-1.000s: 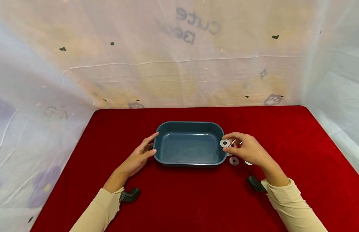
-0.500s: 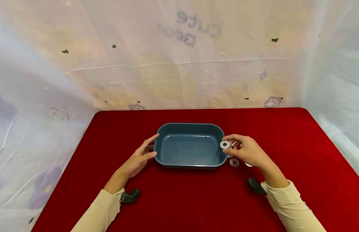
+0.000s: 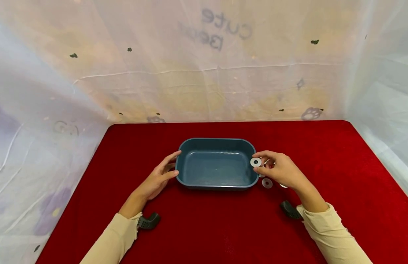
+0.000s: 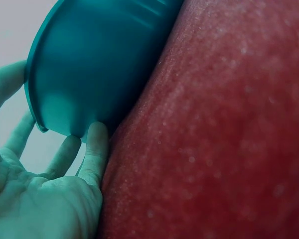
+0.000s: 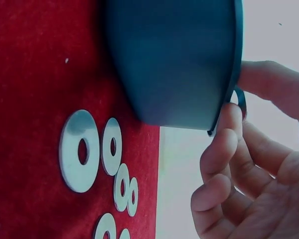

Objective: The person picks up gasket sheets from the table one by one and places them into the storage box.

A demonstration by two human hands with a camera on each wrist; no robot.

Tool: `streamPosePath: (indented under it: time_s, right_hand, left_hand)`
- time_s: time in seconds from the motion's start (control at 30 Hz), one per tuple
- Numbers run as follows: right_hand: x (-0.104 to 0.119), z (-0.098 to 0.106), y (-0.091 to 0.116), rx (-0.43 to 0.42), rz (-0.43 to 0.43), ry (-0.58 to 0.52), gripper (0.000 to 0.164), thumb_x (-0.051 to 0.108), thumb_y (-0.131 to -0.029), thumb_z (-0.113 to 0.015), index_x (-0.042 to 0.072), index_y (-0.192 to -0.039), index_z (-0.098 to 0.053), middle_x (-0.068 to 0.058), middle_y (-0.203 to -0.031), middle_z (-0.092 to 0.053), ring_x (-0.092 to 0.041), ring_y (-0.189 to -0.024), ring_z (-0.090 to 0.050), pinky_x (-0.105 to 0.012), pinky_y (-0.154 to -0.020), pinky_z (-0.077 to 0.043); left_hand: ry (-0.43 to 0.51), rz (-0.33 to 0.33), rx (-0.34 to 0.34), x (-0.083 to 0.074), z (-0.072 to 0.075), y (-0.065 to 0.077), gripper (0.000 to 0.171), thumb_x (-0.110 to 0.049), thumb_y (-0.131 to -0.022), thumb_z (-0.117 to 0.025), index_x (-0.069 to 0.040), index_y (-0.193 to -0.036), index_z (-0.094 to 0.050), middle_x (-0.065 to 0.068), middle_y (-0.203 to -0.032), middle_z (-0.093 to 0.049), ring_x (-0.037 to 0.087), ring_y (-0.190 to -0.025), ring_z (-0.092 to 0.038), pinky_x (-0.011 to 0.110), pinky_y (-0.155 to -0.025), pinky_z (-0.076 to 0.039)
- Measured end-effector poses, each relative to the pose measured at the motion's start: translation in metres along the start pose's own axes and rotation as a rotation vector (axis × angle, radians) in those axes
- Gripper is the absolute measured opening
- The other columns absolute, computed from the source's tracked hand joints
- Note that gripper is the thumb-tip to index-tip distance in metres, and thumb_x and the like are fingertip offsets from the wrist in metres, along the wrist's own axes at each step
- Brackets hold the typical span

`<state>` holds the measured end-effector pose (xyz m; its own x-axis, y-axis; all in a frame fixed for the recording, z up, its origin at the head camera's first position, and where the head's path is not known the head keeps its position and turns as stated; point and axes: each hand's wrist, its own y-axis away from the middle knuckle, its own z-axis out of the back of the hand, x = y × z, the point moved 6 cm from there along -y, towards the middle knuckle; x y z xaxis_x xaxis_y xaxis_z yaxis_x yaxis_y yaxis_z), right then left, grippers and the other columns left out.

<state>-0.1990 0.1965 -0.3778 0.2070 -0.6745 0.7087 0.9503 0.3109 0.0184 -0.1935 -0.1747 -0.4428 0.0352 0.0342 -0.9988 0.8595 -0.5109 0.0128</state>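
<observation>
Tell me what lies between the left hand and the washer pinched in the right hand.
The blue tub lies there, as the head view shows: the left hand touches one end, and the right hand pinches the washer at the other.

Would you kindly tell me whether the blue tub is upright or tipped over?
Upright: in the head view, the blue tub sits on the red surface with its opening facing up.

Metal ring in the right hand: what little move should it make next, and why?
Probably the right hand should move the metal ring slightly inward over the blue tray, because it's pinched at the tray's right edge, while the left hand touches the opposite end.
</observation>
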Motion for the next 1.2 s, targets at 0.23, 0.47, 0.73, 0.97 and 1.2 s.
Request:
streamPosePath:
  time_s: [0.23,0.47,0.73,0.97,1.2]
  right_hand:
    - [-0.001,-0.001,-0.002,0.004,-0.001,-0.016,0.037,0.024,-0.089,-0.075,0.015,-0.124,-0.068,-0.003,-0.087,-0.062,-0.017,-0.076,-0.056,-0.025,-0.061,-0.047]
    - [-0.001,-0.003,-0.003,0.01,0.02,-0.025,0.039,0.022,-0.089,-0.074,0.01,-0.125,-0.066,-0.002,-0.085,-0.061,-0.016,-0.075,-0.057,-0.024,-0.064,-0.048]
    - [0.0,-0.006,-0.004,0.023,0.033,-0.028,0.04,0.021,-0.09,-0.073,0.009,-0.127,-0.065,-0.002,-0.084,-0.061,-0.017,-0.076,-0.057,-0.025,-0.066,-0.049]
    - [-0.002,-0.003,-0.004,0.027,0.036,-0.009,0.041,0.025,-0.091,-0.073,0.011,-0.128,-0.064,0.0,-0.086,-0.063,-0.017,-0.077,-0.059,-0.026,-0.067,-0.05]
    - [-0.011,0.012,-0.001,0.008,0.012,0.004,0.033,0.024,-0.095,-0.068,0.013,-0.126,-0.064,-0.003,-0.089,-0.064,-0.021,-0.078,-0.058,-0.026,-0.059,-0.048]
  left_hand:
    - [-0.007,0.0,0.001,-0.002,0.0,-0.002,0.064,-0.013,-0.103,-0.051,-0.019,-0.16,-0.019,0.015,-0.161,-0.019,0.033,-0.139,-0.028,0.02,-0.103,-0.042]
    - [0.002,-0.004,-0.009,-0.002,0.0,-0.001,0.064,-0.012,-0.103,-0.051,-0.019,-0.159,-0.021,0.013,-0.162,-0.018,0.031,-0.14,-0.028,0.02,-0.102,-0.042]
    - [0.011,-0.023,-0.013,0.0,0.001,0.001,0.063,-0.01,-0.103,-0.051,-0.016,-0.158,-0.02,0.013,-0.162,-0.017,0.03,-0.14,-0.028,0.02,-0.103,-0.042]
    - [0.027,-0.028,-0.008,-0.002,0.0,0.0,0.065,-0.009,-0.102,-0.052,-0.016,-0.158,-0.021,0.013,-0.162,-0.017,0.027,-0.139,-0.029,0.021,-0.103,-0.042]
    - [0.037,-0.039,0.001,-0.001,-0.002,-0.002,0.065,-0.008,-0.101,-0.052,-0.015,-0.158,-0.021,0.014,-0.161,-0.018,0.024,-0.138,-0.032,0.022,-0.104,-0.042]
